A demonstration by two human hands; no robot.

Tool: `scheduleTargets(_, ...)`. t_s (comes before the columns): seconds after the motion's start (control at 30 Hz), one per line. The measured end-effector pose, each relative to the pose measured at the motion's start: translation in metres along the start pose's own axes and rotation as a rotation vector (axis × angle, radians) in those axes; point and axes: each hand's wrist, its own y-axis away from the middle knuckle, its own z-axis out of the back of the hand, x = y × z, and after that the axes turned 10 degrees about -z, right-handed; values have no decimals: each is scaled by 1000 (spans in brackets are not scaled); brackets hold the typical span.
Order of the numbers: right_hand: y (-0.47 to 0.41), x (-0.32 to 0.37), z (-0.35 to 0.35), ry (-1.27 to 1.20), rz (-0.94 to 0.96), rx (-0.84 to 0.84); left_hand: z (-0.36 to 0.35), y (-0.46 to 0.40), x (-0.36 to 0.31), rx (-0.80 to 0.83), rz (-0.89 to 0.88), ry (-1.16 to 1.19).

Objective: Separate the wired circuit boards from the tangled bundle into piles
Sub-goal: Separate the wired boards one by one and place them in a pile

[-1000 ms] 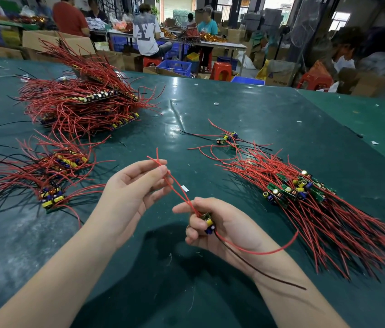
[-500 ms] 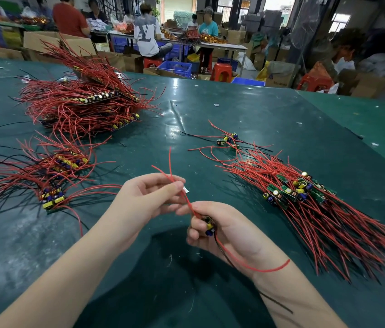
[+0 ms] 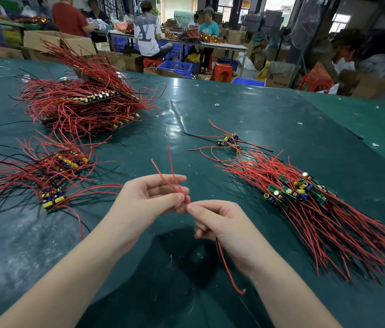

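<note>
Both hands have closed in on each other since a second ago, and the small board that showed in the right hand is now tucked out of sight. Left hand (image 3: 153,197) pinches 2 red wires (image 3: 171,172) between thumb and fingertips, its grip narrow, the free ends poking up and away. Right hand (image 3: 219,223) has its grip curled tight around the same strand, thumb pressed right at the left fingertips; a red tail (image 3: 230,271) and a black lead hang below its palm over the near edge of the green tabletop (image 3: 245,114). Toward the right edge lies a long sorted pile (image 3: 309,202) of green boards with red leads, and just beyond it a few loose boards (image 3: 228,139). Toward the far left corner sits the big tangled bundle (image 3: 85,102), with a smaller pile (image 3: 54,176) at the left edge.
</note>
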Motion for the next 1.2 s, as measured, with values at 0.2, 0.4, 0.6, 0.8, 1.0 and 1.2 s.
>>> scheduleTargets(0.2, -1, -1, 1, 5, 14, -16, -2, 0, -1, -35, 55, 157)
scheduleTargets(0.4, 0, -1, 3, -49, 7, 28, 0, -4, -1, -84, 84, 310)
scheduleTargets(0.6, -1, 2, 4, -231, -99, 151, -2, -4, -2, -137, 57, 386)
scheduleTargets(0.8, -1, 2, 2, -237, -117, 190, -2, -3, 2, -181, 2, 236)
scheduleTargets(1.0, 0, 3, 1, -211, -137, 177, -1, -4, 0, -183, -29, 199)
scheduleTargets(1.2, 0, 3, 1, -210, -147, 191, -1, -5, 2, -199, -56, 141)
